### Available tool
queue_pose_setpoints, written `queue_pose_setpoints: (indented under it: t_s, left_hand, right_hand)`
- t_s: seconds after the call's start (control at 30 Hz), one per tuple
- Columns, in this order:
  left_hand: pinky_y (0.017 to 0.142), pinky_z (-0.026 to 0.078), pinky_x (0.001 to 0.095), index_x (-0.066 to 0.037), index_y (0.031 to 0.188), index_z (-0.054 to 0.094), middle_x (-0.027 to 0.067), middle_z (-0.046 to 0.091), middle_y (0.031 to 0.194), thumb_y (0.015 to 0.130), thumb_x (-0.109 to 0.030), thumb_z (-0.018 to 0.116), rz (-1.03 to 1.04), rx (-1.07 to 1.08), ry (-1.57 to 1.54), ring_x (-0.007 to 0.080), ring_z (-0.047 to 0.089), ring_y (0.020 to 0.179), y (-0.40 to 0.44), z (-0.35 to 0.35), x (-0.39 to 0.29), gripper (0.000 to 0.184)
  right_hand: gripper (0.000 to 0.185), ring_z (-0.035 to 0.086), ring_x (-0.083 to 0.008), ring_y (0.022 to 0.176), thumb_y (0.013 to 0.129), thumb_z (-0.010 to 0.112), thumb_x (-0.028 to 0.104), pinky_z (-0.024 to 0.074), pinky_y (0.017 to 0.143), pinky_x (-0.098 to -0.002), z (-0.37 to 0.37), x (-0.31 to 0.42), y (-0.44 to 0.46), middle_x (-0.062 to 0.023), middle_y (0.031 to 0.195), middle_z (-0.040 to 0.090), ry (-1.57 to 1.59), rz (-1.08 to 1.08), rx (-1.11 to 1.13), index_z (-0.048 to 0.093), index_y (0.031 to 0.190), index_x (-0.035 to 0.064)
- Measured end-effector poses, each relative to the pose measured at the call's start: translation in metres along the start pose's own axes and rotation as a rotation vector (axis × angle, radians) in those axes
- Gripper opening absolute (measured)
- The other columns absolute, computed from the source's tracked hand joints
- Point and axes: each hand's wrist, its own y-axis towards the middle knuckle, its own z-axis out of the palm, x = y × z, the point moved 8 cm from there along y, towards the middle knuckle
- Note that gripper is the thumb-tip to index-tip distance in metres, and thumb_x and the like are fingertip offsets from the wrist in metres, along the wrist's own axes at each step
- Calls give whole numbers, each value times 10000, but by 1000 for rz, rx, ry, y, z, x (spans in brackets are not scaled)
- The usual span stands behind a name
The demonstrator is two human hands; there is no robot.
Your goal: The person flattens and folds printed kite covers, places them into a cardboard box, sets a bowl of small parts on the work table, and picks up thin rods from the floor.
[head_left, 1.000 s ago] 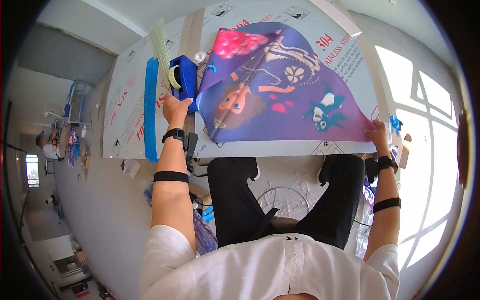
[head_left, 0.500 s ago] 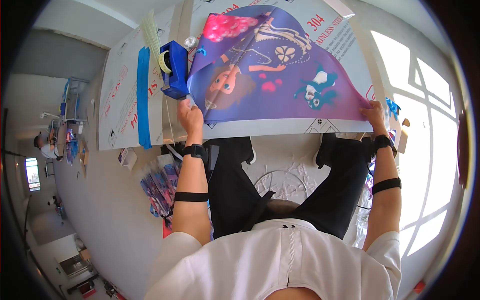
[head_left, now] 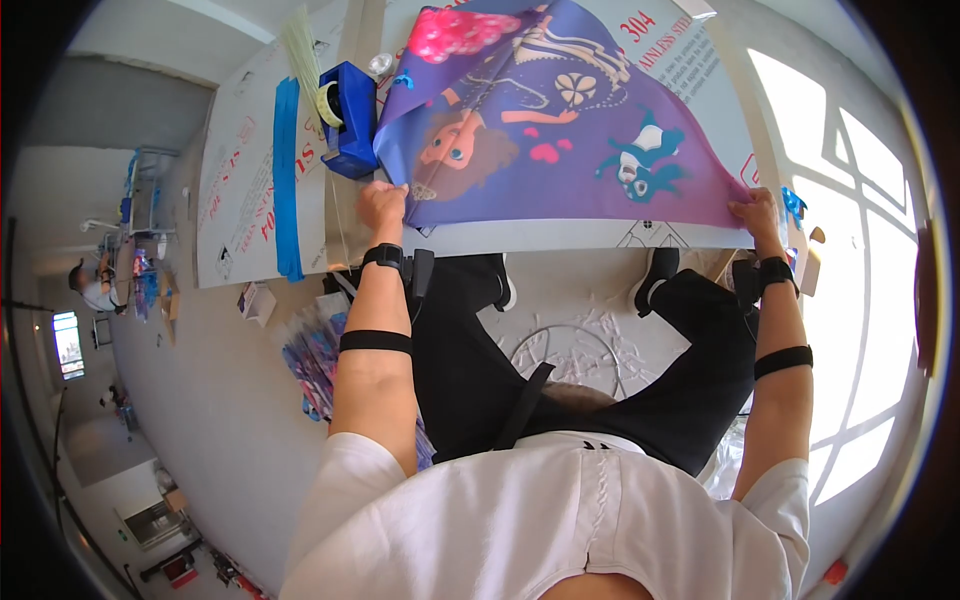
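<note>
A purple printed sheet (head_left: 560,150) with a cartoon figure lies on the table (head_left: 700,100), its near edge running along the table's front. My left hand (head_left: 382,207) has its fingers closed on the sheet's near left corner. At the near right corner my right hand (head_left: 757,212) pinches the sheet. Just beyond my left hand stands a blue tape dispenser (head_left: 354,120) with a roll of tape (head_left: 328,104). The sheet's left edge looks folded over and touches or nearly touches the dispenser.
Blue tape strips (head_left: 287,180) and a bundle of pale thin sticks (head_left: 300,50) lie left on the table. Wrapped items (head_left: 315,350) are below the table's left side. A metal ring (head_left: 565,330) and scraps lie on the floor. Another person (head_left: 97,290) is far left.
My left hand has moved from the dispenser's base to the sheet's left corner and closed on it. The right hand keeps its grip. The view has shifted over the table.
</note>
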Motion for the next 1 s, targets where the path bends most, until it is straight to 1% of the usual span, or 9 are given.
queue_pose_setpoints:
  t_s: [0.27, 0.33, 0.43, 0.53, 0.6, 0.73, 0.83, 0.93, 1.0]
  left_hand:
    - [789, 506, 360, 18, 969, 650, 143, 680, 952, 712, -239, 801, 284, -201, 160, 255, 648, 854, -23, -24, -19, 393]
    - [798, 506, 357, 30, 1016, 635, 142, 679, 953, 726, -226, 791, 392, -310, 97, 257, 648, 858, -28, -42, -14, 417]
    - [783, 500, 334, 22, 1015, 633, 134, 652, 953, 764, -185, 749, 358, 42, -240, 220, 627, 865, -65, -59, -5, 346]
    - [643, 472, 270, 20, 870, 646, 68, 658, 760, 816, -150, 701, 423, 245, -85, 112, 592, 691, -141, -97, 4, 187]
    - [555, 425, 303, 34, 750, 617, 85, 586, 613, 808, -256, 718, 416, 336, -74, 131, 509, 579, -187, -112, 27, 312]
    - [530, 396, 337, 22, 701, 568, 85, 532, 592, 806, -320, 717, 556, 584, 86, 148, 474, 553, -284, -112, 50, 387]
    - [512, 406, 330, -1, 659, 433, 56, 412, 558, 856, -274, 673, 614, 540, 13, 146, 420, 533, -307, -103, 52, 413]
    - [465, 383, 296, -23, 643, 434, 17, 421, 567, 870, -227, 650, 484, 693, -166, 116, 417, 521, -306, -93, 55, 374]
    - [428, 356, 256, -51, 615, 441, -19, 431, 563, 867, -196, 638, 437, 749, -210, 77, 420, 487, -309, -94, 51, 351]
  right_hand:
    - [474, 654, -316, 916, 660, 810, 280, 514, 801, -368, -9, 24, -11, -196, 1021, 659, -60, 26, 181, 679, 996, -28]
    - [523, 638, -307, 972, 684, 799, 272, 508, 826, -360, -28, 23, -21, -193, 1081, 636, -211, -110, -173, 641, 1096, -8]
    - [542, 616, -300, 1026, 722, 773, 232, 500, 856, -360, -53, 26, -75, -194, 1159, 602, 159, -119, -186, 594, 1181, 6]
    - [294, 653, -223, 766, 765, 737, 186, 503, 718, -332, -89, 54, -169, -133, 783, 650, 280, -161, -138, 664, 970, -12]
    - [263, 621, -211, 612, 758, 749, 214, 481, 625, -345, -110, 66, -233, -113, 612, 599, 232, -83, -56, 647, 801, -24]
    - [370, 538, -266, 537, 742, 767, 270, 431, 558, -370, -98, 60, -329, -135, 581, 552, 31, -106, 257, 569, 682, -36]
    - [388, 485, -361, 572, 772, 734, 272, 410, 576, -409, -73, 34, -356, -204, 614, 508, 228, -73, 221, 546, 670, -51]
    - [353, 474, -355, 565, 801, 700, 227, 396, 574, -416, -67, 23, -357, -208, 607, 466, 357, -224, 125, 531, 674, -56]
    - [333, 490, -247, 507, 841, 668, 181, 399, 523, -363, -72, 27, -362, -141, 565, 473, 362, -317, 93, 505, 649, -37]
